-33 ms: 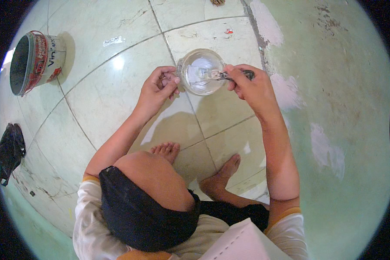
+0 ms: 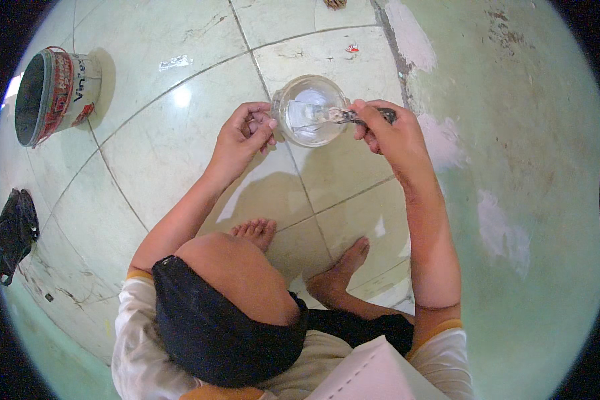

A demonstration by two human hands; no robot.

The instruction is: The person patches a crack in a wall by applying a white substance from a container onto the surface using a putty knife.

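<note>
A round clear bowl [image 2: 321,137] is out in front of me, above the tiled floor. At its left rim is my left hand [image 2: 249,128], its fingers curled and its thumb and fingertips against the bowl's edge. My right hand [image 2: 392,133] is closed round the dark handle of a putty knife [image 2: 343,116], which points left. The knife's wide, pale blade lies over the inside of the bowl. Glare and the see-through bowl make it hard to tell whether the blade touches the bottom or what the bowl contains.
A paint bucket [image 2: 73,90] lies tipped at the far left. A black cloth or bag [image 2: 17,230] is below it. To my right rises a green wall [image 2: 533,153] with white patches. My bare feet [image 2: 257,233] are on the tiles below the bowl.
My right hand and the putty knife have shifted very slightly to the right. The bowl and my left hand have stayed in place.
</note>
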